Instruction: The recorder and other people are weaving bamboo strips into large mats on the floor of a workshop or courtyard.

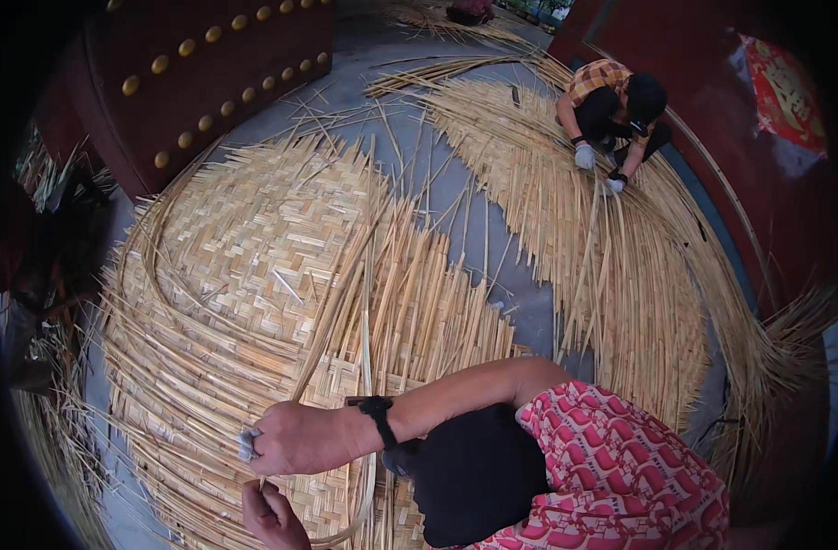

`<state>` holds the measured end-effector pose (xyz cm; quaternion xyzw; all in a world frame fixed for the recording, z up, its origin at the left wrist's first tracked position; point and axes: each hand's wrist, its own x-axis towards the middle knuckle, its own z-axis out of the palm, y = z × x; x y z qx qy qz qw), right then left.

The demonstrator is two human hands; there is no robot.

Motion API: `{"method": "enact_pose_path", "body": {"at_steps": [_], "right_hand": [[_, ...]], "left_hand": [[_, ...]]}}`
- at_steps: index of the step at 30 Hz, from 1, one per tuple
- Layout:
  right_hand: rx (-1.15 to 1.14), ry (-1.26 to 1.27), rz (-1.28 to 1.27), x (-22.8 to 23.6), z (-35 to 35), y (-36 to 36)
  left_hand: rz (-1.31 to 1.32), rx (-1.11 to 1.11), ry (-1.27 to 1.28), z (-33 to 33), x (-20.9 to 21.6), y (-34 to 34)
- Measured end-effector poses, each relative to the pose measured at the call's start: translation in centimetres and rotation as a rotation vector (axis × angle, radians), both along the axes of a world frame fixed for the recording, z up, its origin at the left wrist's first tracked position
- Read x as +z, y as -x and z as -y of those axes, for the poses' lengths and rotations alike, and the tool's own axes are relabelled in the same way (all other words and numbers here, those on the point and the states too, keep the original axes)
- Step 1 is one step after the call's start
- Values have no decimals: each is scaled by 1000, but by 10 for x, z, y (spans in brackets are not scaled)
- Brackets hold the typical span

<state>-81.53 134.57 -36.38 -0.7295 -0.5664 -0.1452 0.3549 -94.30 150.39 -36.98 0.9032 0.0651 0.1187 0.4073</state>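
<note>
Neither of my hands shows in the picture. Just in front of me, a person in a black cap (pixel 478 472) and a pink patterned shirt (pixel 620 440) bends over a large woven bamboo mat (pixel 254 238). That person's watch-wearing hand (pixel 295 438), with a grey wrap on one finger, is closed at the mat's strips. Below it, a second hand (pixel 274 521) with curled fingers is cut off by the lower edge; it appears to be the same person's. Long loose bamboo strips (pixel 345 284) run across the mat near these hands.
A second person in a checked shirt (pixel 602 81) and white gloves crouches over another bamboo mat (pixel 611 266) at the far right. A dark red studded door (pixel 208 82) stands far left, a red wall (pixel 712 119) at right. Cut strips (pixel 794 348) lie in bundles around.
</note>
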Motion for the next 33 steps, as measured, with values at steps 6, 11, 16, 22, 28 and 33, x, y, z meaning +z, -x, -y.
{"method": "enact_pose_path", "body": {"at_steps": [6,11,16,22,28,33], "right_hand": [[-90,-13,46,41,-7,6],[-19,24,-67,49,9,9],[-11,244,-22,49,6,26],[-166,411,-289,61,47,24],[652,447,-1221,-43,41,45],[-56,509,-139,-63,81,-31]], "left_hand": [[47,135,1081,11,11,-12],[-59,29,1601,17,40,-4],[282,-193,23,-17,13,-11],[343,603,1576,-127,-29,-10],[545,576,1488,-260,-23,46],[556,527,1699,-264,-20,51]]}}
